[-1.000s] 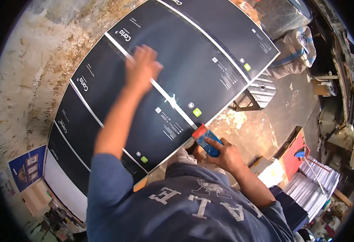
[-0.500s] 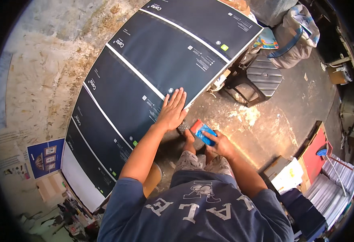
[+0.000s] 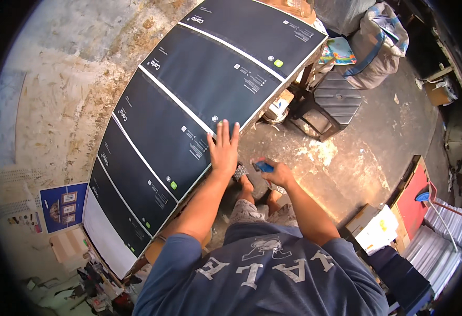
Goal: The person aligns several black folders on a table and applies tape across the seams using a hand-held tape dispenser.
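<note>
My left hand (image 3: 224, 152) lies with fingers stretched and spread at the right edge of a table covered in dark printed sheets (image 3: 189, 68). White strips run across between the dark panels. My right hand (image 3: 280, 175) is out over the floor to the right of that edge, its fingers closed round a small blue-and-red block-shaped object (image 3: 264, 166). The fingers cover part of it, so its exact kind cannot be made out. Nothing else touches the right hand.
A dark plastic stool (image 3: 337, 100) stands right of the table, with a large bag (image 3: 377, 50) behind it. Cardboard and papers (image 3: 373, 226) lie at the lower right near a stack of silvery lengths (image 3: 441, 247). A stained wall (image 3: 73, 95) borders the table's left.
The blue-and-red object has turned in my right hand and shows less of its face. My left hand sits slightly lower, still flat at the edge. The whole view has shifted slightly.
</note>
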